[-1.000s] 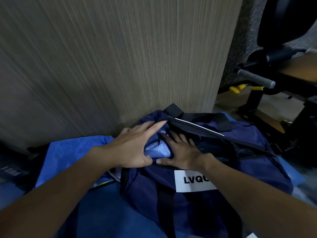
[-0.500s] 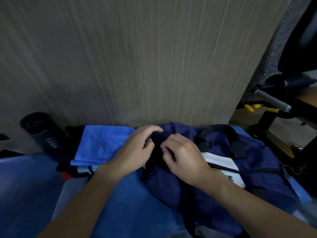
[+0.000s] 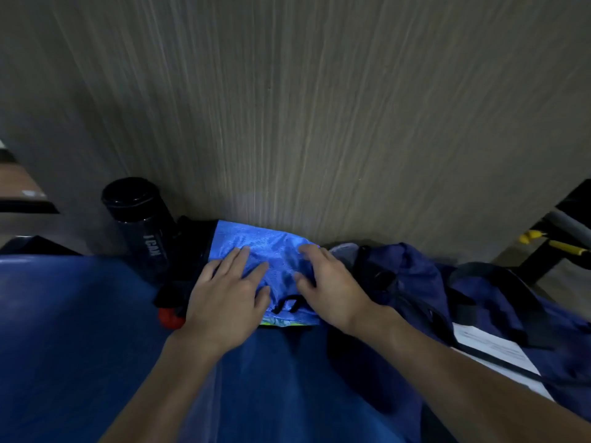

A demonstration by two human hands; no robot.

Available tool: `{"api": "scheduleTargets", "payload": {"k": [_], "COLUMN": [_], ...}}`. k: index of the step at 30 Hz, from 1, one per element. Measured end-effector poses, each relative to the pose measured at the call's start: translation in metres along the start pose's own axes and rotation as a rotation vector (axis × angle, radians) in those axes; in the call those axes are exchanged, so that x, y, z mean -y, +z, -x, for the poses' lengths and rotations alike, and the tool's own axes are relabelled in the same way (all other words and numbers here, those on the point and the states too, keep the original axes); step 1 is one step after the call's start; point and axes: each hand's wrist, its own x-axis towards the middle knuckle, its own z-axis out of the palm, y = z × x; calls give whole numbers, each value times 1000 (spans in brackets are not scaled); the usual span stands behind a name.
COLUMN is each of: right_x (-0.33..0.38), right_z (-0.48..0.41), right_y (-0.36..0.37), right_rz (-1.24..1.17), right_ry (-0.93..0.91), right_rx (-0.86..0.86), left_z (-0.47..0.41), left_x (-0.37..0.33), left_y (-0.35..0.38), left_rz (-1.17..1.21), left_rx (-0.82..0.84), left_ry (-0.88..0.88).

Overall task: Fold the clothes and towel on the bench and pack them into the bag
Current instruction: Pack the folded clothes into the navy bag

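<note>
On blue surface (image 3: 80, 314) just left of bag (image 3: 412, 282), resting left grip (image 3: 224, 302) and right grip (image 3: 326, 292), fingers apart, atop folded blue cloth (image 3: 265, 247), ideally scooping under both edges, keeping folds stacked while lifting.

Blue bench (image 3: 80, 314) under bag (image 3: 409, 282), clothes (image 3: 268, 247)

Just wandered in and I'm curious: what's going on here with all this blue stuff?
A person is working bare-handed at a blue padded bench. Both hands are on a folded bright blue cloth lying by the wood-grain wall. The left hand lies flat on it. The right hand has arched fingers, and I cannot tell whether it grips. A dark navy fabric duffel bag lies just right of the cloth, and a black cylindrical bottle stands to the left. The cloth is not yet in the bag.
</note>
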Motion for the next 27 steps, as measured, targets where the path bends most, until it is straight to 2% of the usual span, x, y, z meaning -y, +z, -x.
{"api": "scheduleTargets", "payload": {"k": [4,9,14,17,27], "right_x": [-24,-32,-38,-38,-16], "right_z": [-13,-33,-45,-49,-52], "right_y": [7,15,22,19,2], "right_rz": [43,-218,-304,-234,-210], "right_ry": [164,346,349,319,178], "right_rx": [-17,-73,-155,-193,-152], "left_z": [3,6,7,7,6], "left_x": [4,4,3,3,3], "left_y": [6,4,1,0,-3], "left_rz": [7,22,12,15,58], "left_rx": [24,6,8,16,-10], "left_ry": [-25,-34,-42,-41,-43]}}
